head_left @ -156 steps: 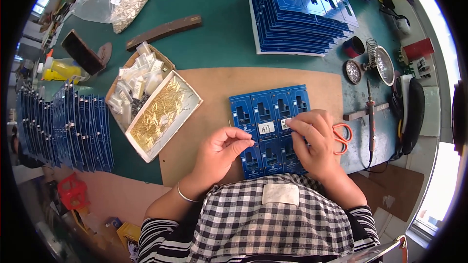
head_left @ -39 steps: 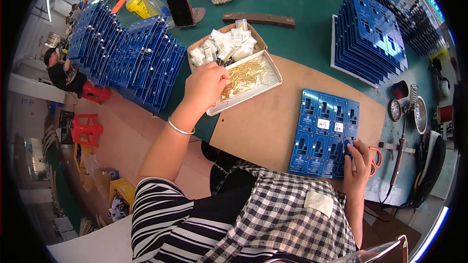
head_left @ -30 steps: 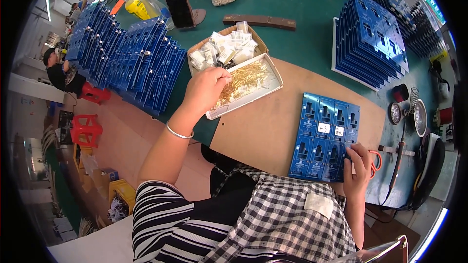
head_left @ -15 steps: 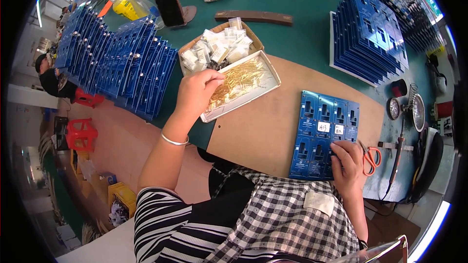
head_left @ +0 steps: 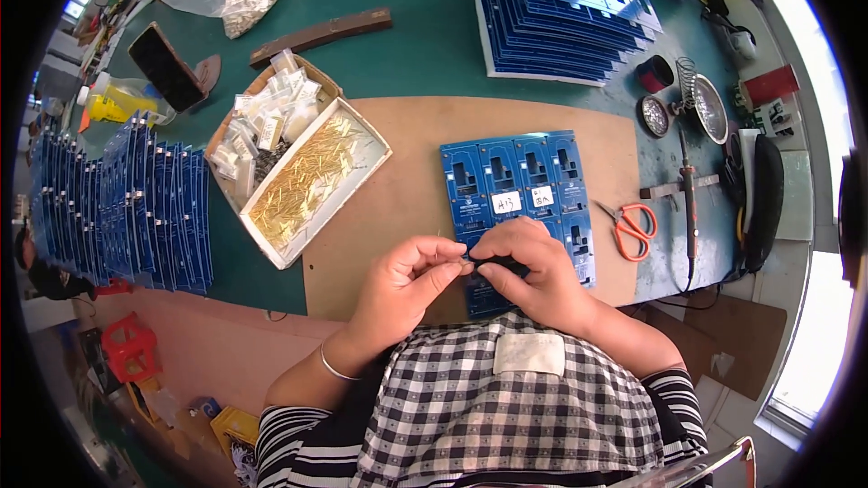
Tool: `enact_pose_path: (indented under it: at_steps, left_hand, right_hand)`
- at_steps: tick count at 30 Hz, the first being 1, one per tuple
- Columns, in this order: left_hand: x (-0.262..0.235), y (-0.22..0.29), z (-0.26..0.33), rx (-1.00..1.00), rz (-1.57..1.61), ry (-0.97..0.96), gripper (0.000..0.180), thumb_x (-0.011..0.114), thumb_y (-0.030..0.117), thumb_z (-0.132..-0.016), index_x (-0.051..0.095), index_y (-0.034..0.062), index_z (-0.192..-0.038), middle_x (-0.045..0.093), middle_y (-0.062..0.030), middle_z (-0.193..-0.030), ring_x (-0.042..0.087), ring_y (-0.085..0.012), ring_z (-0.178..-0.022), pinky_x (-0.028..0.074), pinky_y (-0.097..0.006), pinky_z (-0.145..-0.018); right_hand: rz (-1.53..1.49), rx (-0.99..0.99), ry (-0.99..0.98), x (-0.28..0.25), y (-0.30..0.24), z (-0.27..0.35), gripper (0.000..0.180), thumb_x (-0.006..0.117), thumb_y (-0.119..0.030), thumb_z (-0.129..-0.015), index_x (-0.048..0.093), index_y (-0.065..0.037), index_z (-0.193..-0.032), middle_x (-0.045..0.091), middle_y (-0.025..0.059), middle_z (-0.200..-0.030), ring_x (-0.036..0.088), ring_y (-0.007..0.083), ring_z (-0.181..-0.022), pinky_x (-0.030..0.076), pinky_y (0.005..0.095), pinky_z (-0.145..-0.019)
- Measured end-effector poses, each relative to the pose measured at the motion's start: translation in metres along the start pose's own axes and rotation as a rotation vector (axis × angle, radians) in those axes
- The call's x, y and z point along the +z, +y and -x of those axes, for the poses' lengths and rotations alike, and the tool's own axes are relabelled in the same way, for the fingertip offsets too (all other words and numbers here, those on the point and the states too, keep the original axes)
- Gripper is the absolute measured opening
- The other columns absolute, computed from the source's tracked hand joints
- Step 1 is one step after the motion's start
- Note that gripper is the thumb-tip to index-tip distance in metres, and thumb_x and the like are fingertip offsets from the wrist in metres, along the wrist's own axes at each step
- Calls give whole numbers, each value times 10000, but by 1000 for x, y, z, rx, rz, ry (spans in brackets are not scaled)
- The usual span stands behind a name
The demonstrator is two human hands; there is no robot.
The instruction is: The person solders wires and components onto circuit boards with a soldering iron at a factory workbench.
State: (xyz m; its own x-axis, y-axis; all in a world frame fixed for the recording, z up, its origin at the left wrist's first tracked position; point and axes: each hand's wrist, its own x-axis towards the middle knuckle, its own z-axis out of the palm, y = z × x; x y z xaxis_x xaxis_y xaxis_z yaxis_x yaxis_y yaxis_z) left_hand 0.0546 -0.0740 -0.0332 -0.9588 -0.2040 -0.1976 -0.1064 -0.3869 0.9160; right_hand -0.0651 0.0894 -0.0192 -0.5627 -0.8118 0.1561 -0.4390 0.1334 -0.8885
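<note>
A blue circuit board panel (head_left: 463,161) with two white labels lies on the brown board in front of me. Over its near left part my two hands meet, fingertips almost touching. My left hand (head_left: 402,287) is closed in a pinch. My right hand (head_left: 535,273) is pinched too, its wrist toward the panel's near edge. Whatever sits between the fingertips is too small to make out. To the left stands a cardboard box (head_left: 384,146); one side holds many thin gold-coloured pins (head_left: 312,176), the other small clear packets (head_left: 271,122).
Orange-handled scissors (head_left: 633,233) and a soldering iron (head_left: 690,208) lie to the right, near metal dishes (head_left: 653,116). Stacked blue panels stand at the back (head_left: 561,27) and far left (head_left: 136,208). A phone (head_left: 167,68) leans behind the box; a dark bar (head_left: 321,34) lies beyond.
My left hand has left the gold pins and come right, over the panel. My right hand has moved left from the panel's right edge to meet it. The view has turned right.
</note>
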Motion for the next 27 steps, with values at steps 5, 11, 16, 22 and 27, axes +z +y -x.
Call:
enact_pose_path:
  at_steps: [5,11,16,22,27]
  left_hand:
    - [6,-4,-6,8,-40,-39,214,583,16,-934,560,-9,-1146,664,-82,-1018,640,-125,-953,513,-247,-846]
    - [12,-4,-6,-13,-77,-13,151,593,11,-926,609,-10,-1075,677,-71,-994,633,-97,-898,507,-224,-792]
    - [-7,-12,1,43,-84,146,107,614,-1,-911,627,-5,-1017,670,-45,-935,603,-62,-820,472,-183,-715]
    - [-11,-10,2,22,-14,188,85,620,5,-911,634,2,-994,651,-17,-889,566,-44,-769,451,-175,-681]
    - [-14,-5,-1,111,-368,105,105,600,26,-930,654,-4,-1015,665,-33,-929,601,-74,-846,475,-199,-734]
  right_hand:
    - [-62,27,5,1,4,2,134,704,-54,-789,650,-82,-909,652,33,-913,613,210,-903,411,337,-854]
    - [-256,154,159,0,4,5,93,696,-34,-787,629,-57,-846,644,41,-886,612,235,-832,432,339,-825]
    - [361,-12,133,-17,9,-7,91,713,-107,-773,670,-117,-852,603,-2,-904,540,198,-889,364,341,-790]
    - [413,2,51,-6,9,-15,90,707,-83,-763,674,-107,-843,601,10,-922,540,212,-878,371,345,-793]
    - [419,22,58,-2,12,-17,87,703,-74,-764,666,-100,-838,599,17,-921,542,212,-877,371,342,-789]
